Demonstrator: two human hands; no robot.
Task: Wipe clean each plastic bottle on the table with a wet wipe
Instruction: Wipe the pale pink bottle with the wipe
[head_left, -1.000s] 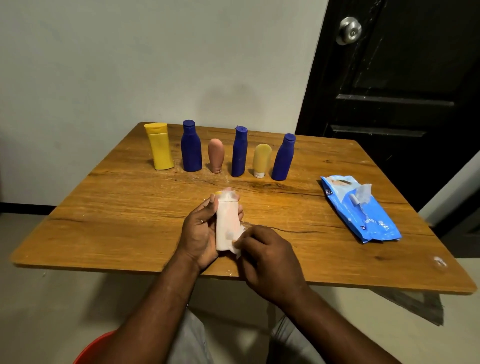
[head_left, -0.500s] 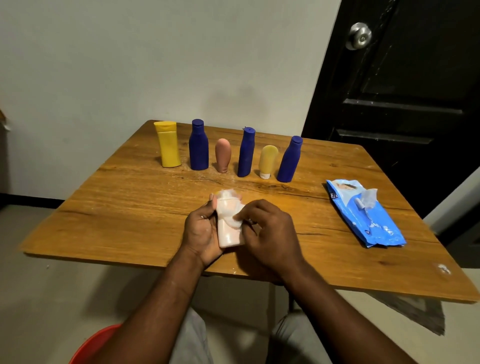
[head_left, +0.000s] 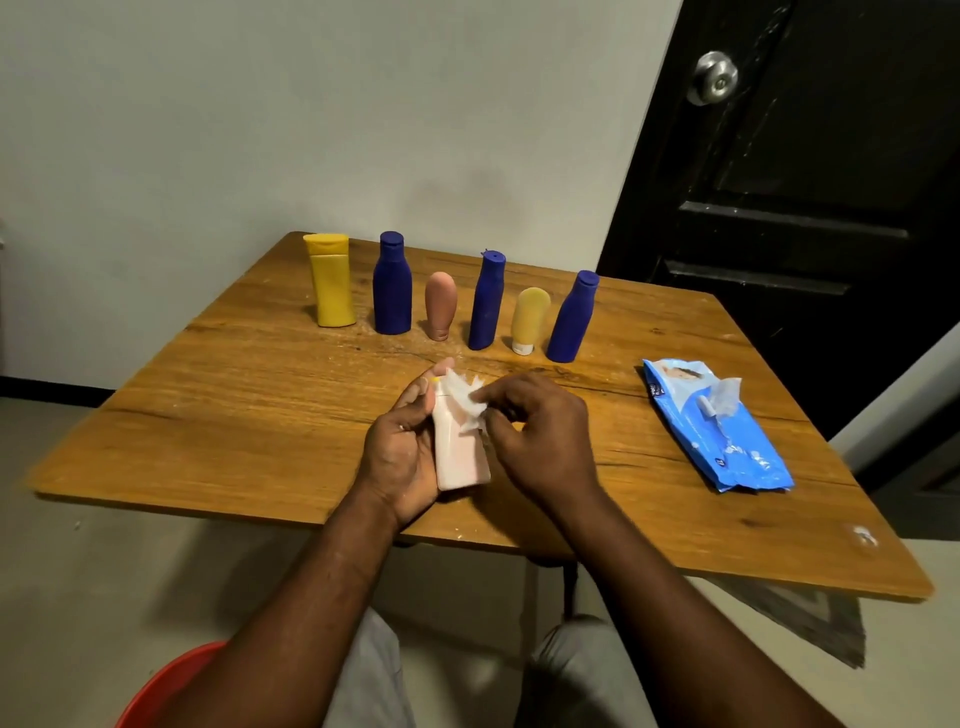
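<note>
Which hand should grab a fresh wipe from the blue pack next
Probably the right hand: the blue pack lies on its side of the table, while the left hand grips the pink bottle. It must drop its wipe first.

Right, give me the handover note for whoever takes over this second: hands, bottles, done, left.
Left hand: grip round the pale pink bottle, above the table near its front edge.
Right hand: pinches the wet wipe against the bottle's top.
A row of six bottles stands at the far side; the wipes pack lies to the right.
Done: this bottle is mid-wipe; whether the row is wiped cannot be told.
Left: finish it, then any unwiped ones.
</note>
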